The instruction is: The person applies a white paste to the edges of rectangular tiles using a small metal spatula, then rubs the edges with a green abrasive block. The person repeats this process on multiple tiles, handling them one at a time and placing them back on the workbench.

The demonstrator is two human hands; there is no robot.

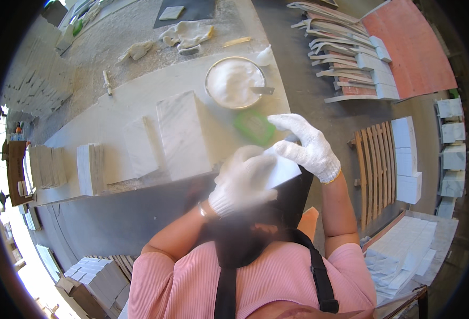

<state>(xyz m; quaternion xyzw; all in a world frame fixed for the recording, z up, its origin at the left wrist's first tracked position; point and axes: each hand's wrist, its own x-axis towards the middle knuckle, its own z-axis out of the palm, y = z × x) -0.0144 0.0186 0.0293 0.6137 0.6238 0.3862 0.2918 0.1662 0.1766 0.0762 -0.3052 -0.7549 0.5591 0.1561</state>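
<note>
A white tile (286, 171) is held in front of my body, close to the table's near edge. My right hand (310, 149), in a white knit glove, grips its far right edge with the thumb on top. Across the tile's left part lies my left hand (243, 183), gloved the same way; its fingers are smeared by motion. Just beyond my hands a green pad (254, 127) rests on the table. Behind it stands a round bowl of white powder or paste (234, 80), with a flat metal blade (262, 91) sticking out over its right rim.
Left of my hands stand marble-look tile stacks (184, 135), a thinner stack (141, 146) and upright tiles (90, 167). Loose gloves (186, 34) lie at the table's far side. Beyond its right edge are a slatted wooden pallet (375, 170) and a crate of tiles (404, 250).
</note>
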